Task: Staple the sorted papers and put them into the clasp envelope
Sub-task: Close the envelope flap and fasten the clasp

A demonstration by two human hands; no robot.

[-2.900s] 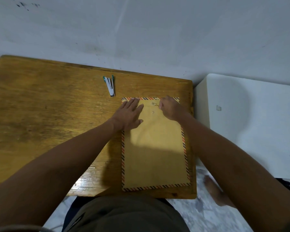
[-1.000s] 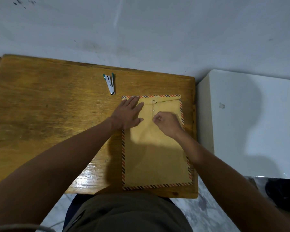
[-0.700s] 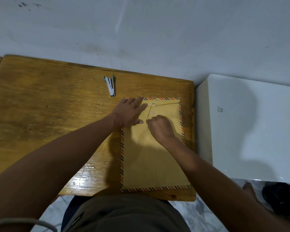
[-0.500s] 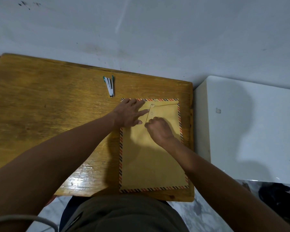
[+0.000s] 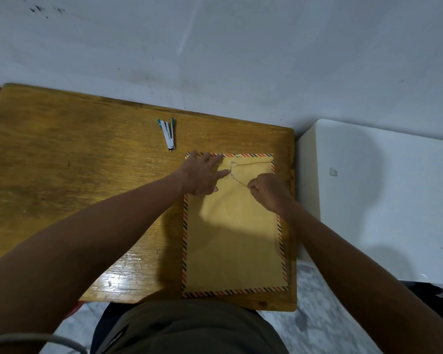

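Observation:
A brown clasp envelope (image 5: 230, 236) with a striped red and dark border lies flat on the right part of the wooden table (image 5: 62, 175), flap end away from me. My left hand (image 5: 202, 175) presses flat on its upper left corner, fingers straight, forefinger by the two clasp buttons. My right hand (image 5: 266, 191) pinches the thin closure string (image 5: 241, 183), which runs taut from the lower button. No papers show outside the envelope. A small white and teal stapler (image 5: 168, 135) lies on the table beyond the envelope, apart from both hands.
A white wall rises right behind the table. A white block-like surface (image 5: 381, 195) stands against the table's right edge. Marbled floor and a dark object (image 5: 430, 295) show below it. My lap is at the table's near edge.
My right hand has swung from left of the clasp buttons to their lower right, drawing the string out taut. My left hand has stayed pressed on the envelope's corner.

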